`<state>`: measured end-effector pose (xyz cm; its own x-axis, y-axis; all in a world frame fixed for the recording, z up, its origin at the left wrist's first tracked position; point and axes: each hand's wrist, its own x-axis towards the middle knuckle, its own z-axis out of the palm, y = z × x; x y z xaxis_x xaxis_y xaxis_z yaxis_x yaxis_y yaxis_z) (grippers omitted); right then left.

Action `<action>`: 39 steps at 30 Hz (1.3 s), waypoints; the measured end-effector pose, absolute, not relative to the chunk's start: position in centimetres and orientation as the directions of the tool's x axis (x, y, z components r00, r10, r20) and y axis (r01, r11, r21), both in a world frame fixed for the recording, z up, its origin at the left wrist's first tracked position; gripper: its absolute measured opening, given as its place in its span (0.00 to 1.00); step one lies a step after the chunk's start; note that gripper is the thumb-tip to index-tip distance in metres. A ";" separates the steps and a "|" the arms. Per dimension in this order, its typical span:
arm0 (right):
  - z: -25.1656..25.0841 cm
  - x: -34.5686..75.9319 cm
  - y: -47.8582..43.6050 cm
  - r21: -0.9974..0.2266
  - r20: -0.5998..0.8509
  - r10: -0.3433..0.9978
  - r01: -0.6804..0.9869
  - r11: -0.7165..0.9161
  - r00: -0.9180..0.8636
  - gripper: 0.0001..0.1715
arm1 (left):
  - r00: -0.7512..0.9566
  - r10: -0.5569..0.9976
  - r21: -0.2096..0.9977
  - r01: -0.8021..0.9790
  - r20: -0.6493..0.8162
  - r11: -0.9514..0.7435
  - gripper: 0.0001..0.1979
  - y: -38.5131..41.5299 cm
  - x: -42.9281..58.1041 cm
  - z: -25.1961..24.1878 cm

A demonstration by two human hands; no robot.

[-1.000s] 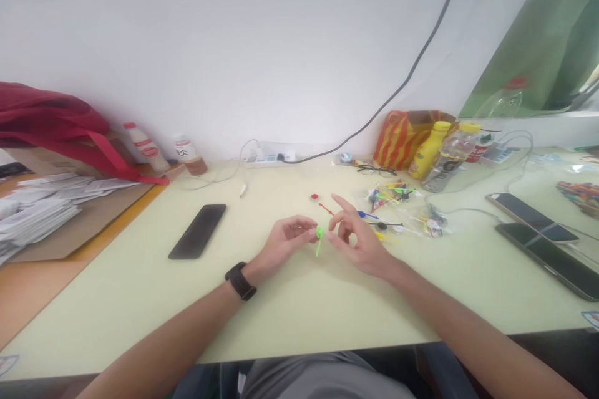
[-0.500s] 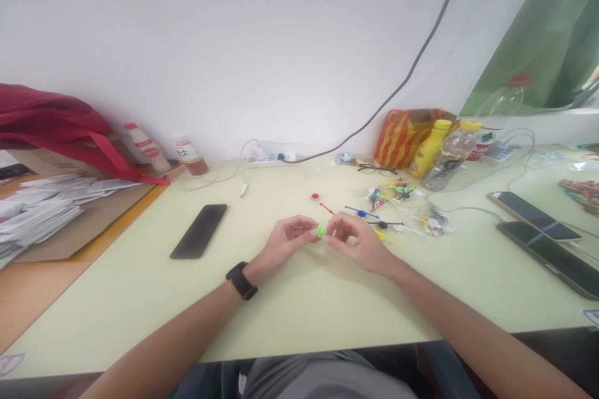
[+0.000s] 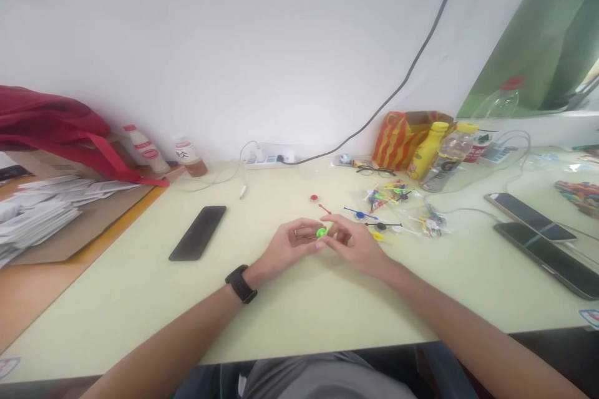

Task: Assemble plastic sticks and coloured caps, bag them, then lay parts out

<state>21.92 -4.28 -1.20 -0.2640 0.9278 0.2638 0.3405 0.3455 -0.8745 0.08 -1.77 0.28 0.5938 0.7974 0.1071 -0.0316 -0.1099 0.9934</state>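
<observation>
A small bright green spinner piece with a round disc (image 3: 321,232) is held between my two hands, above the table. My left hand (image 3: 291,244) is closed, fingertips and thumb pinching its left side. From the other side, my right hand (image 3: 358,244) grips it with thumb and forefinger, partly covering it. Just beyond the fingers lie a red disc (image 3: 314,198) and a red arrow (image 3: 324,208). Blue (image 3: 360,215) and black (image 3: 382,226) arrow spinners rest beyond my right hand, with a yellow piece (image 3: 377,235) partly hidden by that hand.
A pile of coloured arrows (image 3: 390,196) and a clear bag of parts (image 3: 434,223) lie to the right, near bottles (image 3: 428,149) and glasses (image 3: 374,170). One phone (image 3: 198,233) is at left, others (image 3: 531,217) at right. A power strip (image 3: 269,161) sits by the wall.
The green piece has been turned so its round face shows more. My right fingers have shifted left over it, and the hands are closer together.
</observation>
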 end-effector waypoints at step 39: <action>-1.2 22.3 -4.4 -0.660 0.248 0.855 0.567 0.493 -0.455 0.06 | 0.595 0.753 0.673 0.436 0.283 -0.597 0.12 -1.6 0.1 -1.1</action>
<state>22.30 -4.43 -1.16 -0.4554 0.8552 0.2476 0.5674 0.4930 -0.6596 0.06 -1.63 -1.13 0.5948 0.7526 0.2825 0.4362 -0.5974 0.6730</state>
